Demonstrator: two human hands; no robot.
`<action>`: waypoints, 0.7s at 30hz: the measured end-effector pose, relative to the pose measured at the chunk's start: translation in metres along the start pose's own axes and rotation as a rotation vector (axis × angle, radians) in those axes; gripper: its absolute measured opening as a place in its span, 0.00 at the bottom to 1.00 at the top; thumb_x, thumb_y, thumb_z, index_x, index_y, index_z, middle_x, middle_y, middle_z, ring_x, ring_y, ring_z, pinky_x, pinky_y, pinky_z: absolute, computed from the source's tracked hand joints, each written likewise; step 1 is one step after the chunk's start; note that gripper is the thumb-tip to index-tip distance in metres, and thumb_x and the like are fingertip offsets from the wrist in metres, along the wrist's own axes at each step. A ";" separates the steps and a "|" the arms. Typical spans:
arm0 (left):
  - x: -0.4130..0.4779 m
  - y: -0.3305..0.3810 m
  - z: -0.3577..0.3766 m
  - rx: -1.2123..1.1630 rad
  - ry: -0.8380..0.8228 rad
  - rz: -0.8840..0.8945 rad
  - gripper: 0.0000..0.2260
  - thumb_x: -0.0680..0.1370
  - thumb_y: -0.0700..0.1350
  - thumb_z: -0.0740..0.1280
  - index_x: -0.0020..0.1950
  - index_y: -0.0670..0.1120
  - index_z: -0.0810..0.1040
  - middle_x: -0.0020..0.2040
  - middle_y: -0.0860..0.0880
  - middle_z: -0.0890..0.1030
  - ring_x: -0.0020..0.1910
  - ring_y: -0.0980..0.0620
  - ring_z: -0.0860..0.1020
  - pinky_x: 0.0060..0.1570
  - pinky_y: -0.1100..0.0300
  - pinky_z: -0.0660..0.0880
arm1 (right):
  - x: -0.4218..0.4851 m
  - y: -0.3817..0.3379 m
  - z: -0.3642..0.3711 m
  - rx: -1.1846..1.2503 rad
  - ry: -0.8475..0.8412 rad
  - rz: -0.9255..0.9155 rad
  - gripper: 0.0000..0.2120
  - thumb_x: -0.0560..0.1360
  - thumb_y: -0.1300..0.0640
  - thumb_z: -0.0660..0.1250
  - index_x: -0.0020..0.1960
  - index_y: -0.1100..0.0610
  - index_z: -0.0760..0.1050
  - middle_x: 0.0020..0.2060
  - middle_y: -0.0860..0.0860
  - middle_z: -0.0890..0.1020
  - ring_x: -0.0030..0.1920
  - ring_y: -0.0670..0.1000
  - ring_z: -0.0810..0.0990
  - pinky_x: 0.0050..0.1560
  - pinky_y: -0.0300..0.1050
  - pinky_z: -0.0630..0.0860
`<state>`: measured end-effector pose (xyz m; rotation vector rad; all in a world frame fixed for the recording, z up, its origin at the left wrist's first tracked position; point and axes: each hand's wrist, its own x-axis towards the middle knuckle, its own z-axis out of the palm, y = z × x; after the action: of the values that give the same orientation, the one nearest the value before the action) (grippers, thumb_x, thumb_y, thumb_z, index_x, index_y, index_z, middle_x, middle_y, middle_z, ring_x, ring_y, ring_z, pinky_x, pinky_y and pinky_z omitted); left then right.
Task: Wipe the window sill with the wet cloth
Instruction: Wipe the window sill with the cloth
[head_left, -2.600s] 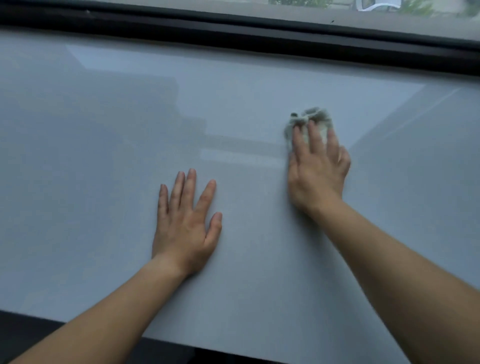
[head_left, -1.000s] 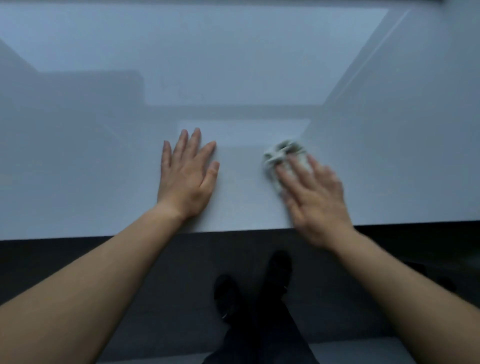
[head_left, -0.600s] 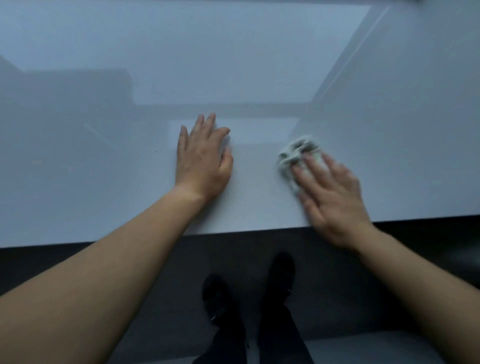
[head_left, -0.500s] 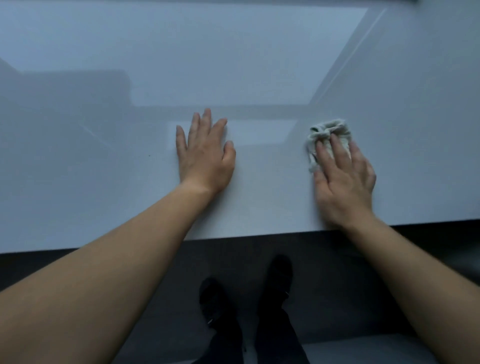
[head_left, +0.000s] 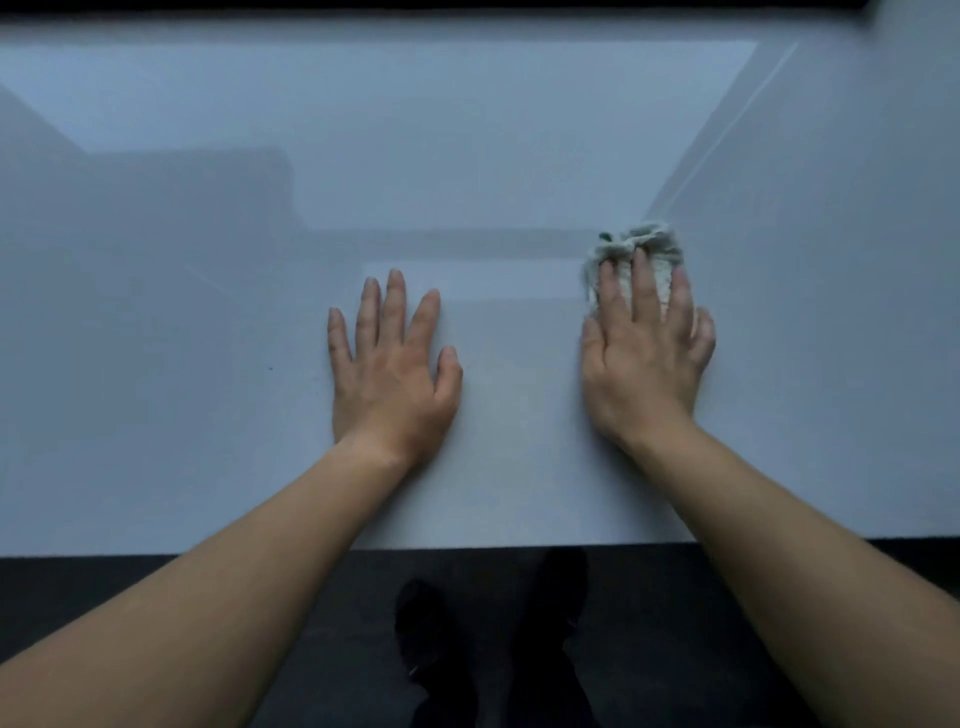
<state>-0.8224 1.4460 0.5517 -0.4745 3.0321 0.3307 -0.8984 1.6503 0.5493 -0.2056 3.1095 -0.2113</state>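
Note:
The wide, glossy white window sill (head_left: 208, 415) fills most of the view. A small crumpled grey-white cloth (head_left: 636, 244) lies on it right of centre. My right hand (head_left: 641, 358) presses flat on the cloth with straight fingers, and only the cloth's far end shows beyond the fingertips. To the left of it, my left hand (head_left: 392, 374) rests flat on the bare sill, fingers spread.
The dark window frame (head_left: 467, 4) runs along the top edge. The sill's front edge (head_left: 208, 553) crosses the lower view, with dark floor below. My legs and dark shoes (head_left: 431, 639) stand under that edge, between my forearms.
My right hand has slid the cloth to the right and slightly away from me across the sill. My left hand stays flat in nearly the same place.

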 end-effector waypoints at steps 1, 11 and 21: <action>0.000 0.001 0.000 0.002 -0.002 -0.003 0.28 0.78 0.57 0.50 0.78 0.53 0.56 0.81 0.48 0.49 0.79 0.49 0.43 0.75 0.42 0.40 | -0.008 -0.004 0.001 0.001 -0.005 -0.117 0.27 0.80 0.45 0.49 0.79 0.45 0.56 0.80 0.47 0.56 0.79 0.57 0.51 0.73 0.61 0.50; 0.002 0.004 0.000 0.024 -0.002 -0.024 0.29 0.77 0.57 0.50 0.77 0.52 0.59 0.80 0.48 0.52 0.79 0.49 0.47 0.75 0.41 0.44 | 0.073 0.005 -0.004 0.019 -0.072 -0.091 0.27 0.80 0.44 0.50 0.79 0.43 0.54 0.80 0.45 0.52 0.79 0.55 0.46 0.74 0.61 0.47; 0.017 0.009 -0.009 -0.080 0.116 -0.007 0.27 0.74 0.54 0.56 0.71 0.46 0.70 0.74 0.44 0.69 0.75 0.46 0.62 0.74 0.38 0.50 | 0.131 0.010 -0.006 0.061 -0.104 -0.194 0.24 0.82 0.44 0.48 0.78 0.41 0.56 0.80 0.43 0.53 0.79 0.53 0.47 0.76 0.59 0.48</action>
<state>-0.8413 1.4478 0.5610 -0.5267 3.1379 0.4414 -1.0299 1.6434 0.5530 -0.5012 2.9733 -0.2885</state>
